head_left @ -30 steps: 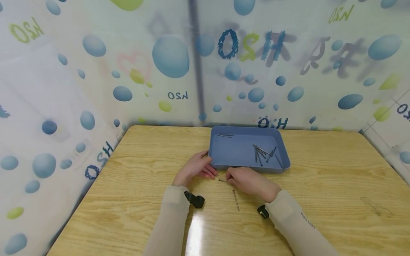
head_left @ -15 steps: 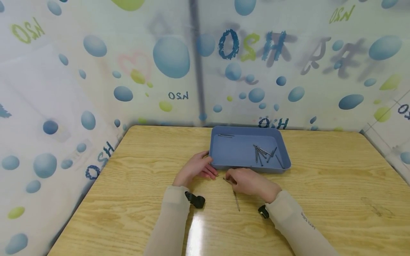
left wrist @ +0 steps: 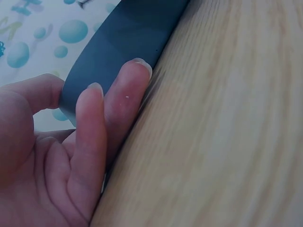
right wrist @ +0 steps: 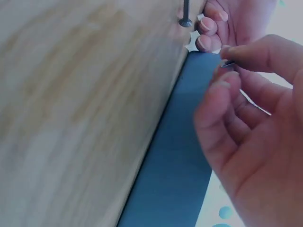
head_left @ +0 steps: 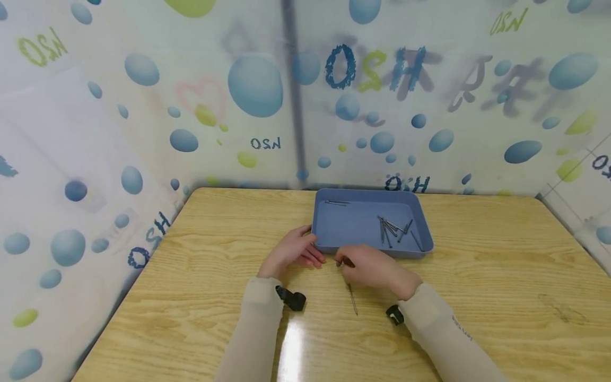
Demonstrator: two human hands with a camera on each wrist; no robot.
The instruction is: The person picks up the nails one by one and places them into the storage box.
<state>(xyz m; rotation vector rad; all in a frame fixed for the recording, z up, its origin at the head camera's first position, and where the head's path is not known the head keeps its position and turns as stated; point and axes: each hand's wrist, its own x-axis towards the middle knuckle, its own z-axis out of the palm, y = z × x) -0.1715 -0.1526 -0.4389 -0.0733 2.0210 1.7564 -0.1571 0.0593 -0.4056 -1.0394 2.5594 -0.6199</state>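
Note:
My right hand (head_left: pixel 369 268) pinches a nail (right wrist: pixel 227 63) between thumb and fingertips, just in front of the blue tray (head_left: pixel 348 220). Most of that nail is hidden by the fingers. Another nail (head_left: pixel 353 301) lies on the table below the right hand, its flat head (right wrist: pixel 185 22) showing in the right wrist view. At the tray's front left corner my left hand (head_left: pixel 291 249) holds the tray, one digit at the corner's edge and other fingers (left wrist: pixel 128 90) along the outer wall. Inside the tray, several nails (head_left: pixel 390 228) lie at the right.
A few more nails (head_left: pixel 337 202) lie at the tray's back left. The wooden table (head_left: pixel 229 228) stretches out on both sides of the tray. Behind it hangs a curtain (head_left: pixel 200 95) with blue and green dots. Each wrist wears a small black camera (head_left: pixel 292 298).
My right hand has lifted slightly toward the tray, taking the pinched nail up off the table and turning it in the fingers. The left hand and the tray stay put.

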